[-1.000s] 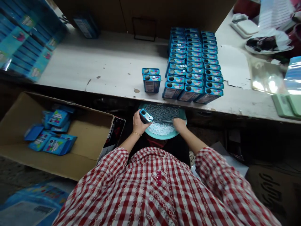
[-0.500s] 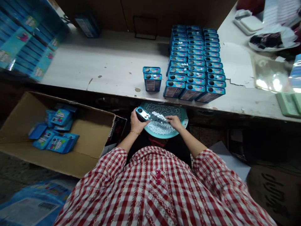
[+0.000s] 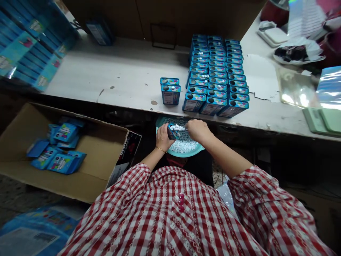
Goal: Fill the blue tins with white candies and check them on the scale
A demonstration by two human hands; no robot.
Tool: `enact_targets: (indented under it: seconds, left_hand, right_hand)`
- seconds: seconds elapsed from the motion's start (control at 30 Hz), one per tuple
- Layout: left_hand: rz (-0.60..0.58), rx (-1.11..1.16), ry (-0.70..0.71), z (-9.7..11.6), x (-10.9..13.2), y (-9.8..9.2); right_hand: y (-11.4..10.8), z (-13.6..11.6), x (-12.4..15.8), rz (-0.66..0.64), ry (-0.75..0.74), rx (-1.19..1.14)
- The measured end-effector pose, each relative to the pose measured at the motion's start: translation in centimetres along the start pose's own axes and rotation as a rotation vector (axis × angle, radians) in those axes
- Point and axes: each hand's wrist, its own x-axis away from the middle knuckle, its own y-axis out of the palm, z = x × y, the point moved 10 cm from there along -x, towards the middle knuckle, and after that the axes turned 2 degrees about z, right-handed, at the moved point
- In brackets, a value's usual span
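My left hand (image 3: 163, 137) is closed around a small blue tin (image 3: 172, 131), tilted over a teal bowl (image 3: 198, 149) of small white candies (image 3: 183, 145) in my lap. White candies lie heaped on the tin's top. My right hand (image 3: 196, 129) hovers just right of the tin with its fingers curled over the candies; what it pinches, if anything, is hidden. On the table above stand two blue tins (image 3: 170, 91) apart from a dense block of several blue tins (image 3: 215, 76) in three rows.
An open cardboard box (image 3: 106, 149) at my left holds blue packets (image 3: 57, 153). Stacked blue cartons (image 3: 29, 46) fill the far left. Plastic bags (image 3: 298, 53), white paper (image 3: 259, 76) and green trays (image 3: 323, 119) lie on the table's right side. The white tabletop (image 3: 119, 74) runs across.
My right hand rose from the candies in the bowl and moved left to the tin. The left hand tipped the tin more toward the right hand; candies now sit heaped on its top.
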Motion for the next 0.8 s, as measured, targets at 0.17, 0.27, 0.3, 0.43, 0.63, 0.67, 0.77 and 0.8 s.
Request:
enact_targets:
  seconds: [0.17,0.27,0.3,0.43,0.63,0.67,0.77,0.8]
  left_hand:
    - [0.005,0.041,0.021,-0.1,0.0,0.1]
    - [0.013,0.066,-0.004,-0.6,-0.2,-0.3]
    - [0.018,0.073,-0.019,-0.9,-0.3,-0.5]
    - [0.058,0.101,-0.078,-2.1,-0.2,-2.0]
    - [0.116,0.106,-0.166,-4.1,0.7,-4.1]
    - [0.120,0.106,-0.171,-4.4,0.8,-4.4]
    - [0.127,0.106,-0.194,-5.0,1.0,-4.9]
    - [0.128,0.107,-0.203,-5.3,1.1,-5.0]
  right_hand:
    - [-1.3,-1.5,0.2,-0.003,-0.014,0.025]
    - [-0.9,0.4,1.1,0.002,-0.007,0.028]
    - [-0.2,1.6,1.3,0.000,0.005,0.024]
    - [5.7,7.0,1.0,-0.042,0.138,-0.059]
    - [16.6,5.1,-2.9,-0.107,0.294,-0.231]
    - [17.5,3.7,-3.7,-0.098,0.278,-0.265]
    - [19.1,0.9,-5.6,-0.060,0.247,-0.382]
    - [19.4,0.6,-6.1,-0.048,0.236,-0.425]
